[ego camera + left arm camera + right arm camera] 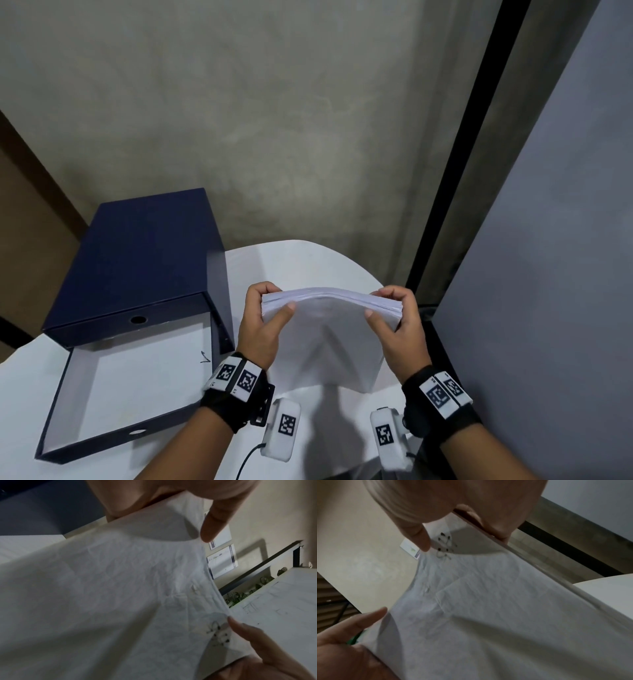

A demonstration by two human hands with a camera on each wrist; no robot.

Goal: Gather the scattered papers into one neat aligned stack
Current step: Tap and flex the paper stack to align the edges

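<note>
Head view, item one: stack of white papers (329, 329), held upright above the round white table (359, 274), top edge bowed upward in an arch, sheets gathered together. Position: centre of frame, slightly toward 5 o'clock from the blue box.

Item two: left hand (263, 322), at 9 o'clock of the stack, thumb pressed on the near face, fingers curled over the top corner, clamped on the papers.

Item three: right hand (397, 322), at 3 o'clock of the stack, same grip mirrored, thumb on the near face, fingers wrapped over the far side of the top corner.

Item four: dark blue box (137, 260), at 9 to 10 o'clock of the hands, resting on the table; its drawer (68, 404) stands pulled out toward 6 o'clock, white inside, with one small pen mark near its right wall.

Item five: wristbands with black-and-white markers on both wrists (cameras hang beneath them).

Left wrist view: creased top sheet (120, 588) fills the frame, a small dark scribble near the far corner. Right wrist view: the same scribble sits just beside the fingertips (423, 543), stack edge running toward 5 o'clock.
</note>
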